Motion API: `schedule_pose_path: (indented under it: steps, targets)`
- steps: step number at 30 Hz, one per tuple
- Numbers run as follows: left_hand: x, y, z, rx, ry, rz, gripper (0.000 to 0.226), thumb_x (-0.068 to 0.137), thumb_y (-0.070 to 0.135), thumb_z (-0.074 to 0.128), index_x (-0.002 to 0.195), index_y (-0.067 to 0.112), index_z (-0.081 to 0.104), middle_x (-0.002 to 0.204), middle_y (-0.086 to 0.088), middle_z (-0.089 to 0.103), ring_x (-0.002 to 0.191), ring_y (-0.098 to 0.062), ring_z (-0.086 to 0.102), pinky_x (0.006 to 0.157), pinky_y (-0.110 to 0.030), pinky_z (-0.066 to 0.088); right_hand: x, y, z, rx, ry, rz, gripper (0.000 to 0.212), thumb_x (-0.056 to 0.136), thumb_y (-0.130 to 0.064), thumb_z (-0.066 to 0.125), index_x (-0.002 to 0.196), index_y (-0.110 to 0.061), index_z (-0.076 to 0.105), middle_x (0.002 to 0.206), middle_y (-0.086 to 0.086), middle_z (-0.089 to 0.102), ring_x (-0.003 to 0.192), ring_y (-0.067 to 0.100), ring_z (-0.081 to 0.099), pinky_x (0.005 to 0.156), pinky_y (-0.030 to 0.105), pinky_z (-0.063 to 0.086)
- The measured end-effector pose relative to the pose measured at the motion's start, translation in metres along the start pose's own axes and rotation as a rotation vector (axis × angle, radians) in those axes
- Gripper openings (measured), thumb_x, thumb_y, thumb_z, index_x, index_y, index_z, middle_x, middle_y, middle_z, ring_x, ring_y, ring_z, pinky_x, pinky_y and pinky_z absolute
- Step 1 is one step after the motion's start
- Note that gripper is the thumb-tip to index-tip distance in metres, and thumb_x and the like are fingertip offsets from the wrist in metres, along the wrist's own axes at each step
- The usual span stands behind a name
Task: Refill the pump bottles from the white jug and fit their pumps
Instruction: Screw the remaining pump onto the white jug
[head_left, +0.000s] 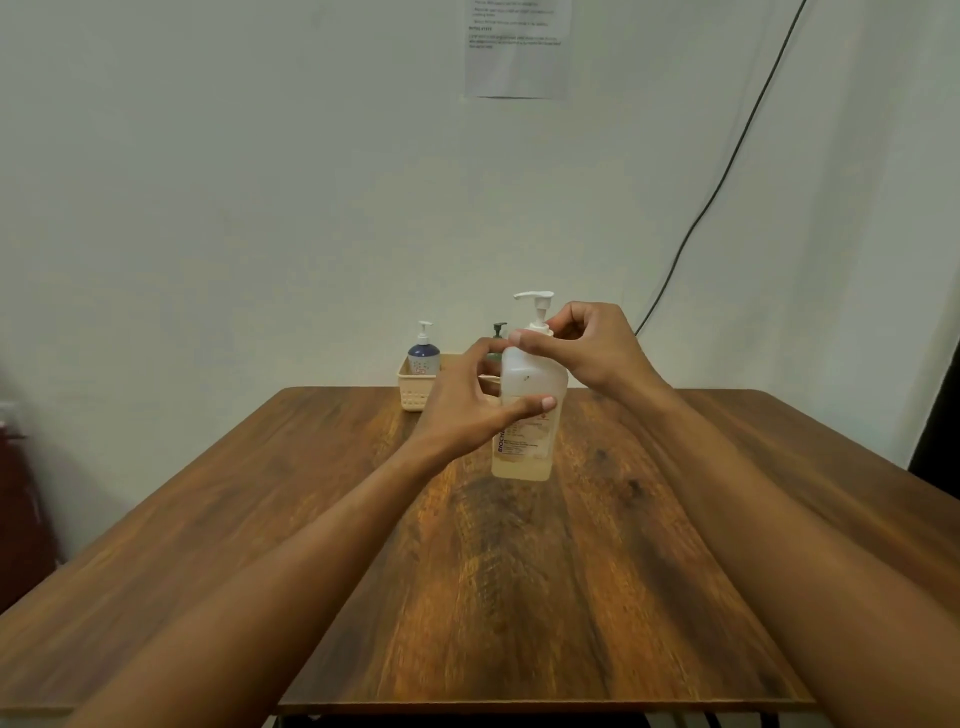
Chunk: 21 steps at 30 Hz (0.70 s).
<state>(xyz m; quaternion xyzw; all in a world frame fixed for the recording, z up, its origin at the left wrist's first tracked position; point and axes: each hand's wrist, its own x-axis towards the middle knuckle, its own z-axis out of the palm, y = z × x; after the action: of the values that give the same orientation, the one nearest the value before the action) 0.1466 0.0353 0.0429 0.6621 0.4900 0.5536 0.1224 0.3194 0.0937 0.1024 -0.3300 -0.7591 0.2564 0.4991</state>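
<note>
Wood-grain table (519, 597), head view.

11 o'clock, far edge: beige slotted basket (413, 397) holding a blue pump bottle (423, 356) with a white pump. A second bottle with a dark green pump (498, 331) stands at the basket's 3 o'clock side, mostly hidden behind the hands.

Left hand (467, 400): wrapped round the mid-body of a translucent white pump bottle (530, 452), thumb laid across the front above the label. The bottle is upright, just short of the table's 12 o'clock edge. Cannot tell whether its base rests on the wood or hangs just above it.

White pump (537, 306): seated in the neck, nozzle pointing to 9 o'clock.

Right hand (592, 348): comes in from 3 o'clock, fingertips pinching the pump's collar at the bottle neck.

White jug: not in view. A black cable (727, 171) runs down the wall at 2 o'clock.

Handling (judgement):
- The liquid level looks low, so the bottle is probably light.
- The plastic wall looks thin and would likely flex under a hard squeeze.
- The smooth surface would be slippery if soapy.
- Best hold is the flat sides at mid-body.
- Turn at the collar, not the slender nozzle head.
</note>
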Motion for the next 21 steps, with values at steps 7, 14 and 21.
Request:
schedule_pose_path:
  steps: [7,14,21]
  targets:
    - [0.013,-0.004,0.016,-0.014,0.006,-0.017,0.082,0.063,0.071,0.084,0.132,0.039,0.053,0.110,0.018,0.067,0.093,0.003,0.069,0.066,-0.013,0.057,0.014,0.013,-0.007,-0.007,0.015,0.054,0.036,0.078,-0.042,0.094,0.084,-0.014,0.072,0.091,0.010,0.076,0.083,0.020,0.072,0.073,0.032,0.059]
    - [0.059,-0.021,0.042,0.014,-0.036,-0.060,0.085,0.064,0.066,0.086,0.134,0.031,0.054,0.120,0.007,0.069,0.098,-0.007,0.070,0.073,-0.028,0.064,0.050,0.048,-0.027,-0.024,0.026,0.120,0.046,0.071,-0.048,0.097,0.093,-0.011,0.080,0.092,0.004,0.081,0.090,0.019,0.078,0.075,0.030,0.061]
    - [0.134,-0.075,0.101,0.002,-0.068,-0.158,0.077,0.066,0.060,0.088,0.130,0.028,0.057,0.124,0.006,0.069,0.105,-0.011,0.069,0.082,-0.036,0.064,0.101,0.121,-0.043,-0.097,-0.063,0.189,0.047,0.087,-0.035,0.088,0.128,-0.016,0.076,0.118,0.002,0.079,0.110,0.018,0.075,0.088,0.038,0.066]
